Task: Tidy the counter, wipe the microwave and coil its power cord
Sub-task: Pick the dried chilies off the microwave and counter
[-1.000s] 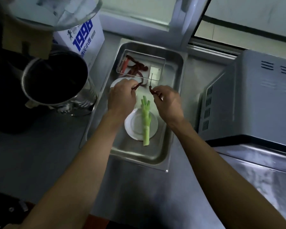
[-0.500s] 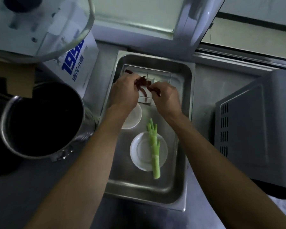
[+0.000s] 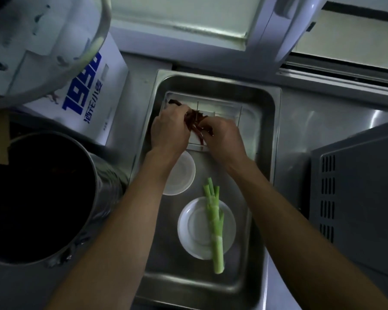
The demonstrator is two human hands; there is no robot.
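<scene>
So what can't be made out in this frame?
Head view only:
- Clear box: contents under the left hand and right hand hidden, beyond some red chillies.
- Pot: inside too dark.
- Microwave: cut by the right edge; door and cord unseen.
- Small dish: partly behind the left forearm.

The microwave (image 3: 356,198) is a grey metal box at the right edge of the bench (image 3: 300,135), its vented side panel with columns of slots facing the steel tray (image 3: 276,130). In the tray's far end, dark red dried chillies (image 3: 196,121) lie bunched in a clear shallow container (image 3: 229,108).
</scene>
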